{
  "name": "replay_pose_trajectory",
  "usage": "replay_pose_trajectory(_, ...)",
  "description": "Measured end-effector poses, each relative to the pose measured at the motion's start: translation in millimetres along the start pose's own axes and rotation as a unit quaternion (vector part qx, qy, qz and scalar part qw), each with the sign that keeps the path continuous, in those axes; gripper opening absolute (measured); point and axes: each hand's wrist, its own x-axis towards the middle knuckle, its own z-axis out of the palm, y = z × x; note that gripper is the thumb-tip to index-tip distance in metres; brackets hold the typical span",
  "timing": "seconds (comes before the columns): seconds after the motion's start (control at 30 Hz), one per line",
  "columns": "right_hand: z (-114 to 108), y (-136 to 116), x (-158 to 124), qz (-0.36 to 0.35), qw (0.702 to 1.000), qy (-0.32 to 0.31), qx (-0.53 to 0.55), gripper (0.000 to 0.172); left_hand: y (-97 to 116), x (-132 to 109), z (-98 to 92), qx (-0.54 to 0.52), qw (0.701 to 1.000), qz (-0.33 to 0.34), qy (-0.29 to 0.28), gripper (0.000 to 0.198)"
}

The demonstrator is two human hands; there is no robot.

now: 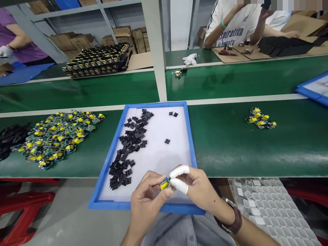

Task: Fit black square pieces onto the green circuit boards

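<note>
My left hand (151,196) pinches a small circuit board (164,184) with a yellow component, over the front part of a blue-rimmed white tray (176,153). From the right, my right hand (194,186), with white covers on thumb and index finger, closes on the board's other edge. Whether those fingertips hold a separate small piece is hidden. Many small black flat pieces (133,140) lie heaped along the tray's left side. Three more lie apart on the white surface, among them a single black piece (167,141).
A large pile of circuit boards (56,136) lies left of the tray, beside black parts (14,135). Several boards (260,118) sit to the right. Stacked trays of boards (98,59) stand across the belt (230,143). Co-workers are opposite. White housings (276,208) fill a box below right.
</note>
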Motion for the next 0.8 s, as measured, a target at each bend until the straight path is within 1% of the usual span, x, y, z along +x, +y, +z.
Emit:
replay_pose_trajectory(0.07, 0, 1, -2, 0.005, 0.998, -0.005, 0.056, 0.007, 3, -6, 1.9, 0.050, 0.999, 0.021, 0.006, 0.043)
replay_pose_trajectory(0.17, -2, -2, -7, -0.002, 0.998, -0.003, 0.061, 0.012, 8, -12, 2.5, 0.098, 0.995, 0.032, -0.003, 0.045)
replay_pose_trajectory(0.23, -2, -3, -12, -0.001, 0.999, 0.009, 0.054, 0.017, 10, -13, 1.4, 0.090, 0.996, 0.017, -0.019, 0.038)
replay_pose_trajectory(0.33, 2, -1, -18, 0.004, 0.998, 0.048, 0.047, 0.022, 11, -12, -0.5, 0.039, 0.998, -0.037, -0.030, 0.032)
replay_pose_trajectory(0.4, 7, -1, -21, -0.007, 0.998, 0.061, 0.017, 0.017, 10, -10, -1.2, 0.015, 0.997, -0.074, -0.034, 0.031)
replay_pose_trajectory(0.47, 11, -2, -22, -0.027, 0.997, 0.065, -0.022, 0.011, 8, -9, -1.6, 0.007, 0.995, -0.095, -0.037, 0.032)
replay_pose_trajectory(0.53, 14, -6, -21, -0.048, 0.995, 0.064, -0.062, 0.011, 5, -10, -2.2, 0.010, 0.995, -0.094, -0.038, 0.031)
replay_pose_trajectory(0.6, 14, -10, -19, -0.065, 0.990, 0.063, -0.104, 0.014, 2, -11, -3.3, 0.019, 0.996, -0.079, -0.035, 0.030)
replay_pose_trajectory(0.7, 9, -15, -16, -0.084, 0.983, 0.053, -0.154, 0.020, -1, -12, -4.9, 0.040, 0.997, -0.062, -0.007, 0.029)
replay_pose_trajectory(0.73, 7, -16, -15, -0.087, 0.982, 0.049, -0.162, 0.021, -1, -13, -4.9, 0.045, 0.997, -0.065, 0.002, 0.029)
replay_pose_trajectory(0.8, 5, -17, -14, -0.090, 0.981, 0.039, -0.168, 0.022, 1, -12, -3.6, 0.045, 0.996, -0.078, 0.003, 0.029)
